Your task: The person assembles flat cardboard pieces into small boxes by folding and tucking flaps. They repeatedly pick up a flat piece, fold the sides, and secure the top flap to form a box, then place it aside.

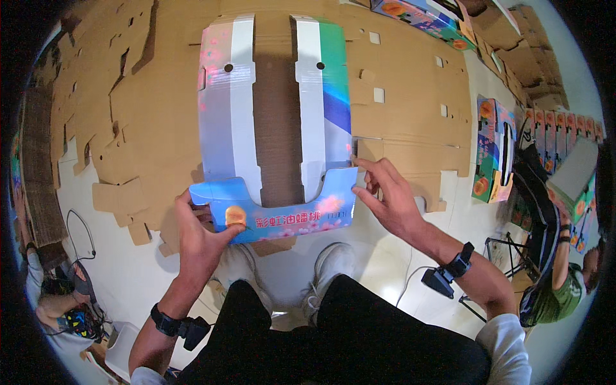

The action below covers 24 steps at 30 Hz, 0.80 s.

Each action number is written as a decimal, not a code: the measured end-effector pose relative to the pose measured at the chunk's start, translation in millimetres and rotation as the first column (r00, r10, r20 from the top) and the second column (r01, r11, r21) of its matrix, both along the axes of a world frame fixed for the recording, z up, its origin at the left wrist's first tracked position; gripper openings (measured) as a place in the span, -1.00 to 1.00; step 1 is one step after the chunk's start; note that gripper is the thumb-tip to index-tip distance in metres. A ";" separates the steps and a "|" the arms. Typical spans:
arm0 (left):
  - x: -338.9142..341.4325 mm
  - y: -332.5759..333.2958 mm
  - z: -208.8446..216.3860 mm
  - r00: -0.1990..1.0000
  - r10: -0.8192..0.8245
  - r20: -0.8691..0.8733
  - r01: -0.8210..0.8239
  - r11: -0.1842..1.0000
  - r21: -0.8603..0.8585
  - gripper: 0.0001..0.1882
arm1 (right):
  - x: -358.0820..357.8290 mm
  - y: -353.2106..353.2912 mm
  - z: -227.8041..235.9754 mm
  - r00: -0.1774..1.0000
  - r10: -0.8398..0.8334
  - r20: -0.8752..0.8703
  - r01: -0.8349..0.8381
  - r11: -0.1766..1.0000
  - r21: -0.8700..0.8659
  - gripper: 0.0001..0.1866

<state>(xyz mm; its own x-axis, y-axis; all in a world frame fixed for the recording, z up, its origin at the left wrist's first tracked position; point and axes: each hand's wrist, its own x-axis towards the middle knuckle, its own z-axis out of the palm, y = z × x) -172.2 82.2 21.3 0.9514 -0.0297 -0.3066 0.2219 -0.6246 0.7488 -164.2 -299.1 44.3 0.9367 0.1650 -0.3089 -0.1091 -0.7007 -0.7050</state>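
A printed cardboard fruit box (pixel 279 215) lies in front of me, above my shoes. Its blue front panel, with a peach picture and pink blossoms, stands up and has a wide curved cut-out. Two long side flaps, with white strips and round holes, leave a gap showing the brown inside. My left hand (pixel 204 228) is closed on the front left corner, thumb on the printed face and fingers behind it. At the front right corner, my right hand (pixel 388 196) grips the edge with thumb and index finger, the other fingers curled.
Flattened brown cardboard (pixel 410 154) with cut holes covers the pale floor beneath the box. Another printed box (pixel 494 151) stands to the right, and one more (pixel 427 22) at the far right. People work at both sides; a row of cartons (pixel 561 128) stands beyond the right one.
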 end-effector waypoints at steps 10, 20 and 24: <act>33.2 14.4 15.8 0.892 -0.452 0.021 0.357 0.732 0.580 -0.71 | 5.1 3.3 -14.1 0.997 -0.064 0.037 0.059 0.990 0.127 -0.64; 45.8 11.3 -26.0 0.972 0.013 -0.236 0.005 0.997 0.074 -0.67 | 39.2 3.6 -46.2 0.946 -0.169 -0.278 0.252 0.921 0.298 -0.08; 50.2 -3.7 -28.4 0.991 0.088 0.105 -0.089 0.996 0.007 -0.78 | 35.6 5.2 -47.5 0.930 -0.140 -0.339 0.277 0.874 0.399 -0.11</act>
<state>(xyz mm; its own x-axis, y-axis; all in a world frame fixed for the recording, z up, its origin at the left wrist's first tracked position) -122.1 78.5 -7.1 0.9770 0.0589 -0.2049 0.1972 -0.6147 0.7637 -128.6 -293.9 -3.3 0.8429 0.1568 -0.5147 -0.4649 -0.2694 -0.8434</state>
